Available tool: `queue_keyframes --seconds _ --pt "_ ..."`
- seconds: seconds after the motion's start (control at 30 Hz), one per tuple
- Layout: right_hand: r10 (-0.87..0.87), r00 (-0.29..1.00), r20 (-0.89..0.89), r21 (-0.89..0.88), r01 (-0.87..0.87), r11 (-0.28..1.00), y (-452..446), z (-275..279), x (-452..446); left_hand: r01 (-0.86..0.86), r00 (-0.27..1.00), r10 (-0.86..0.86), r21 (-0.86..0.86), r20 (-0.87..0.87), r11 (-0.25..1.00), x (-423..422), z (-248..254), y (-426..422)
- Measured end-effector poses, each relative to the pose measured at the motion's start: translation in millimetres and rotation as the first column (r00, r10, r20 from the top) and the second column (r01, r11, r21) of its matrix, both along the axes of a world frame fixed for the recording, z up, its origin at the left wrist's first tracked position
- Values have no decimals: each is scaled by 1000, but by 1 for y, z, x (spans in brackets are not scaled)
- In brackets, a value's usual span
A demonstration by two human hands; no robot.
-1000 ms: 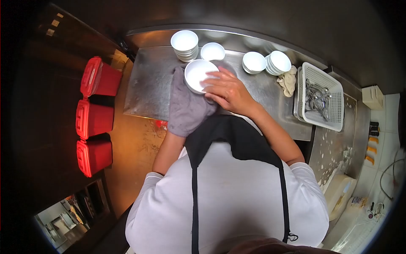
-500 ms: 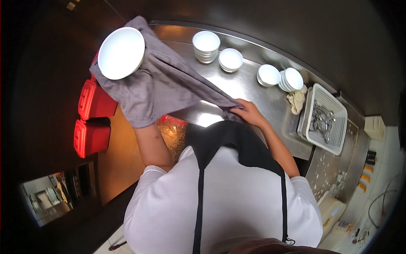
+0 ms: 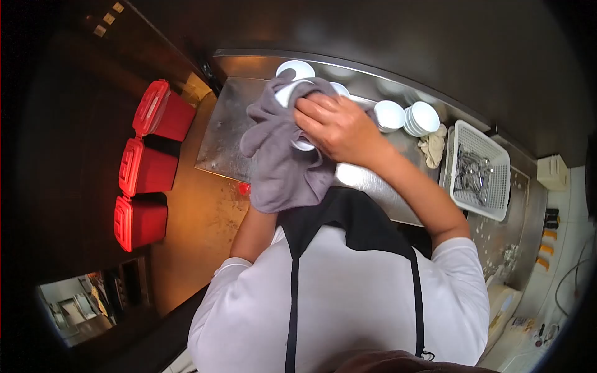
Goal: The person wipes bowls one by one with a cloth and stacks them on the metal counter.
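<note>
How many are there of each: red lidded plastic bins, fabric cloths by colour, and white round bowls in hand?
Red lidded plastic bins: 3
Grey fabric cloth: 1
Crumpled cream fabric cloth: 1
White round bowl in hand, partly covered: 1
Total: 6

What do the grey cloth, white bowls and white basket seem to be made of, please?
Grey cloth: soft, matte fabric, judging by its loose folds. White bowls: smooth ceramic or melamine; the even white surface fits both. White basket: probably smooth plastic, given its perforated, moulded-looking sides.
</note>
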State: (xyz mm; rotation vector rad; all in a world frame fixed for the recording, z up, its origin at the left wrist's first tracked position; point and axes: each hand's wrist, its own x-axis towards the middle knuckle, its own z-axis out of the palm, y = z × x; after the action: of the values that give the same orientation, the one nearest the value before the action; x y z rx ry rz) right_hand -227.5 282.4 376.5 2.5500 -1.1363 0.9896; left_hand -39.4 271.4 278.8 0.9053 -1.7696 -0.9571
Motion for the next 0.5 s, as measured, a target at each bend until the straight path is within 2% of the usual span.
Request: queue_keyframes --seconds 0.03,0.07,0.1,0.17,0.2,0.23,0.3,0.33,0.4,0.43,0.47,0.5 --pt "-84 996 -1 58 84 995 10 -5 6 16 999 -15 46 -40 999 2 3 5" --pt "-205 978 27 262 191 946 22 -5 13 20 999 -18 55 -37 998 2 6 9" --pt "-187 955 228 405 82 911 22 -16 14 27 999 -26 47 -21 999 0 9 12" --pt "-242 777 581 582 -189 791 18 -32 14 56 998 -56 12 24 998 -6 19 13" --pt "-358 539 762 624 -467 627 20 -34 9 79 996 -78 -12 49 997 -10 26 14" --pt "-545 221 809 525 -687 502 22 -24 7 109 992 -106 -35 74 993 -11 35 17" --pt "-606 -168 778 332 -709 623 30 -1 6 153 986 -145 -83 87 985 -23 51 14" --pt "-364 -222 905 125 -677 725 30 8 -2 174 983 -166 -104 81 979 -30 56 10" --pt "-61 -3 998 52 -477 877 34 36 -24 197 980 -193 -117 48 973 -42 62 1" --pt "-69 258 964 138 -262 955 34 52 -32 210 978 -206 -125 39 970 -45 67 -4" --pt "-135 557 819 163 0 987 39 53 -35 218 975 -211 -151 63 964 -46 73 -5" --pt "-67 779 624 65 34 997 35 53 -34 236 967 -208 -213 144 948 -45 83 -3"
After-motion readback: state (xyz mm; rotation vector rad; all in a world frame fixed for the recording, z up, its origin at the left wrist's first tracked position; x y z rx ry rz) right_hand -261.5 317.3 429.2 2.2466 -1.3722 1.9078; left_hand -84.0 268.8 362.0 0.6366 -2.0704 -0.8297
